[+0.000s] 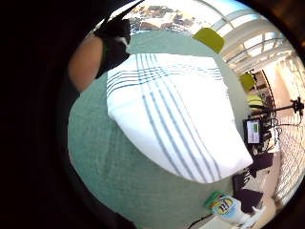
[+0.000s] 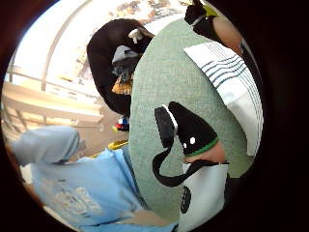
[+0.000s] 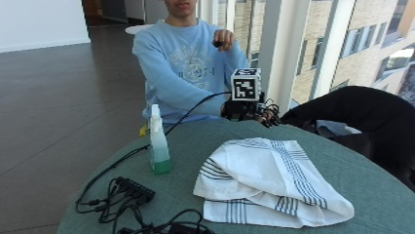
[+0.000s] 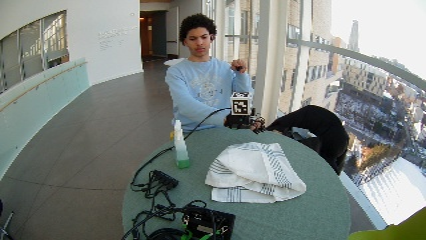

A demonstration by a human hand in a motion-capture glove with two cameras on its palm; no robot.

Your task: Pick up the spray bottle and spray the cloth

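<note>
A clear spray bottle (image 3: 158,142) with green liquid at its base stands upright on the round green table (image 3: 363,180), left of centre. A crumpled white cloth (image 3: 269,180) with dark blue stripes lies in the middle. My gloved right hand (image 3: 246,111) hovers at the table's far edge, behind the cloth and to the right of the bottle, apart from both, with relaxed fingers holding nothing. In the little finger side palm view the cloth (image 1: 176,114) spreads below the palm and the bottle (image 1: 226,207) stands beyond it. The thumb (image 2: 193,130) shows over the table.
A black power strip (image 3: 133,190) and tangled cables lie at the table's near left, with a black box (image 4: 210,222) at the front edge. A black jacket (image 3: 363,117) drapes over a chair at the right. The person's bare hand (image 3: 223,39) is raised at chest height.
</note>
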